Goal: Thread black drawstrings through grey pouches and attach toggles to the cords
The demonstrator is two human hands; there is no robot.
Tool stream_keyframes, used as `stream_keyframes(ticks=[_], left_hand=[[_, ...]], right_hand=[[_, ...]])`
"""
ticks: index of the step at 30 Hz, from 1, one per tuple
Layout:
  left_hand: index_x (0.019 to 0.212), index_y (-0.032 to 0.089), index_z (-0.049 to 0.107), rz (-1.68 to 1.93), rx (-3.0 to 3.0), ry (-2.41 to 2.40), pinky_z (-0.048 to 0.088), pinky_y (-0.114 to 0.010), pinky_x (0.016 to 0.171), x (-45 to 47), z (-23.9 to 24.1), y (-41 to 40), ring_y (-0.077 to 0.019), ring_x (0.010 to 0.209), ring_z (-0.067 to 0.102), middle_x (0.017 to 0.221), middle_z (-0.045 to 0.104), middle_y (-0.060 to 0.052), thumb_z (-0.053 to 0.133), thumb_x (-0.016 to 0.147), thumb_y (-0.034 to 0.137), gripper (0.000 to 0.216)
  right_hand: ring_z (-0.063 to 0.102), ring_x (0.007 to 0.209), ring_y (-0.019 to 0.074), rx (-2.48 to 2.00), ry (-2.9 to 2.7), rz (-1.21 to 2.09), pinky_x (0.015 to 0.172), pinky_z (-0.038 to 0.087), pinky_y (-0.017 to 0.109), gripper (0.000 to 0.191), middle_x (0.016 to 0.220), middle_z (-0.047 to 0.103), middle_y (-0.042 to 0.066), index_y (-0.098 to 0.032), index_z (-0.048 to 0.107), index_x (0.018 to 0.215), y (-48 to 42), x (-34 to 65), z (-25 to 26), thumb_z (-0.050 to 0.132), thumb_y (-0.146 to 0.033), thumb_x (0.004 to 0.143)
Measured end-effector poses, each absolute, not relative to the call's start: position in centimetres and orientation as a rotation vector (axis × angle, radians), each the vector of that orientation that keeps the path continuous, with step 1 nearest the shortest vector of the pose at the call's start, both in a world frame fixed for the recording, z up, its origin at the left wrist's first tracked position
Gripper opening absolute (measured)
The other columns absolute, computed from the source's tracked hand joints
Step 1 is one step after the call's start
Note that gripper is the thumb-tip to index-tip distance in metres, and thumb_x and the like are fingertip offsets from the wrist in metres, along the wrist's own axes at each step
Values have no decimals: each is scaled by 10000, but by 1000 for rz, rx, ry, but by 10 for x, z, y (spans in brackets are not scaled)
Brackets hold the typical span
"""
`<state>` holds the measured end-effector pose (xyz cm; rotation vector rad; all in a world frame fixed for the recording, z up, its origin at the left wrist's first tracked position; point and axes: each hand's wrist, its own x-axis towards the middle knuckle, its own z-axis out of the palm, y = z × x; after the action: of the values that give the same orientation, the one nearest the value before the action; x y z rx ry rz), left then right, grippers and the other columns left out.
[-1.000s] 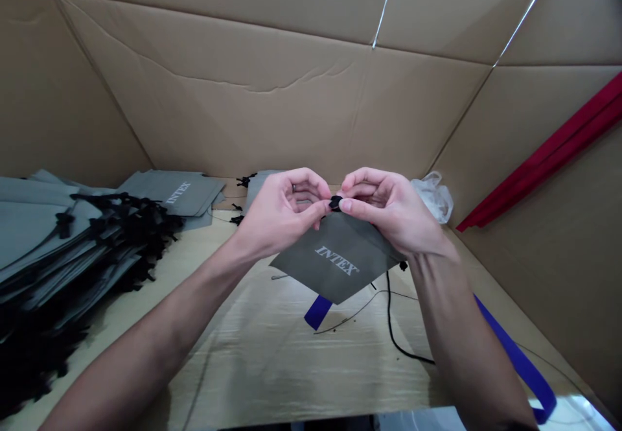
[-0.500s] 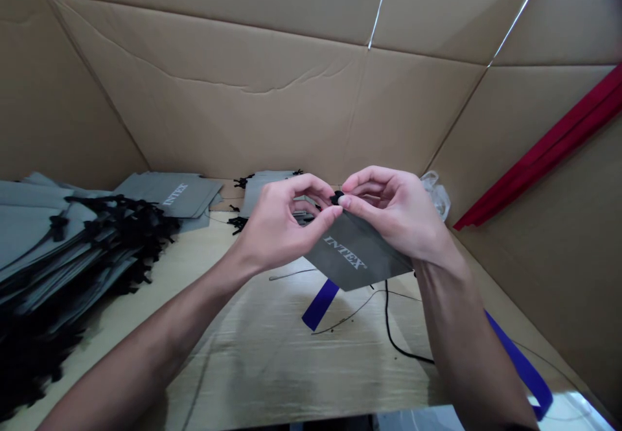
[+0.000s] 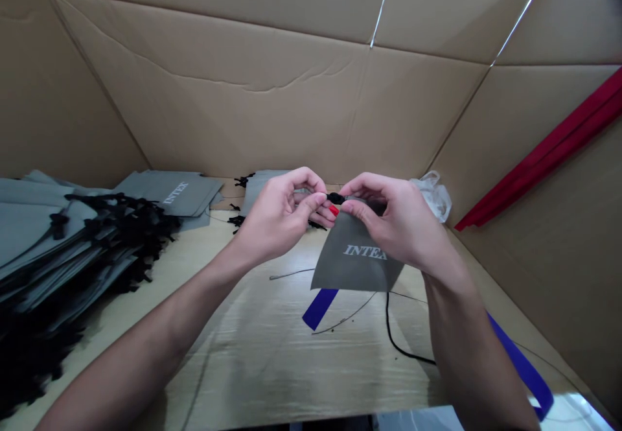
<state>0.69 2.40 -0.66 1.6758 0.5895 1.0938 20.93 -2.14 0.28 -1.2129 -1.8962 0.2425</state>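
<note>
Between my two hands, above the table, a grey drawstring pouch (image 3: 357,269) with white INTEX lettering hangs from its top corner. A short black bunch of drawcord (image 3: 335,198) bridges the gap between my fingertips; whether it is a knot or a cord stopper is hard to tell. My left hand (image 3: 286,214) pinches the left end of that cord between thumb and index finger. A small red piece (image 3: 334,210) shows at its lower fingers. My right hand (image 3: 393,214) is closed on the pouch's top corner and the cord's right end.
Grey pouches with black cords (image 3: 111,223) pile up at the left, with more (image 3: 260,185) behind my left hand. On the table (image 3: 272,366) lie a blue strip (image 3: 319,308) and a black cord (image 3: 403,353). A clear plastic bag (image 3: 435,198) sits by the cardboard wall (image 3: 243,113).
My hands have drawn slightly apart, baring more of the black cord. The pouch has swung round to hang more level, and the red piece has come into sight.
</note>
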Motion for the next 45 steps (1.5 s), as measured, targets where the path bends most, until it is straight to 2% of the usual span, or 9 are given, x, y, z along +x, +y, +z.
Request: stream_keyframes(ticks=[5, 11, 17, 24, 28, 35, 39, 42, 45], left_hand=[[928, 141, 570, 1092, 1670, 608, 711, -306, 746, 3, -4, 24, -175, 756, 788, 847, 696, -37, 628, 994, 147, 89], [972, 151, 569, 1047, 1689, 578, 705, -304, 742, 6, -7, 24, -178, 789, 785, 854, 685, -21, 616, 1011, 193, 75], [965, 141, 591, 1004, 1712, 621, 683, -268, 720, 4, -4, 21, -172, 754, 784, 833, 725, -38, 691, 984, 246, 146], [914, 154, 601, 985, 1702, 587, 677, -273, 722, 5, -6, 22, -170, 731, 783, 773, 745, -48, 686, 963, 190, 105], [906, 160, 601, 987, 1730, 573, 644, -250, 642, 6, -4, 20, -155, 668, 741, 746, 738, -47, 781, 912, 240, 197], [924, 173, 603, 1102, 1863, 676, 560, -210, 527, 3, -5, 17, -129, 604, 680, 742, 691, -24, 711, 944, 233, 125], [1008, 176, 631, 1115, 2008, 650, 557, -220, 570, -1, -3, 16, -132, 663, 694, 820, 710, -26, 696, 943, 197, 94], [1085, 157, 702, 1108, 2099, 656, 591, -250, 649, -3, -1, 14, -155, 739, 720, 901, 763, -56, 732, 943, 231, 163], [1022, 164, 749, 1204, 2284, 720, 585, -272, 717, -4, -1, 15, -157, 757, 715, 896, 782, -50, 713, 967, 218, 85]], right_hand=[[633, 699, 119, -1204, -1988, 57, 666, 460, 267, 81, 854, 757, -13, -198, 759, 998, -24, 212, 8, 702, -163, 953], [600, 716, 116, -1165, -2018, -90, 654, 417, 265, 70, 870, 729, -3, -177, 745, 947, -23, 208, 7, 687, -192, 983], [609, 713, 126, -1162, -2024, -141, 648, 415, 269, 52, 865, 724, 7, -198, 779, 958, -22, 210, 5, 735, -216, 976], [671, 790, 164, -1110, -2065, -75, 726, 482, 289, 78, 915, 759, 33, -198, 741, 915, -19, 210, 4, 712, -199, 988], [674, 779, 164, -1093, -2092, -81, 718, 482, 285, 113, 905, 766, 30, -210, 752, 931, -20, 208, 4, 671, -168, 997], [693, 773, 168, -1104, -2072, -129, 718, 477, 281, 47, 916, 788, 38, -192, 735, 934, -19, 206, 2, 764, -213, 965], [669, 748, 155, -1107, -2070, -164, 706, 468, 278, 58, 901, 774, 21, -198, 719, 945, -20, 207, 1, 764, -225, 971], [694, 792, 170, -1096, -2069, -163, 719, 483, 288, 22, 936, 786, 30, -212, 747, 974, -22, 209, 3, 745, -231, 985], [711, 812, 175, -1063, -2067, -173, 726, 501, 296, 53, 948, 798, 33, -223, 777, 980, -23, 209, 6, 727, -231, 997]])
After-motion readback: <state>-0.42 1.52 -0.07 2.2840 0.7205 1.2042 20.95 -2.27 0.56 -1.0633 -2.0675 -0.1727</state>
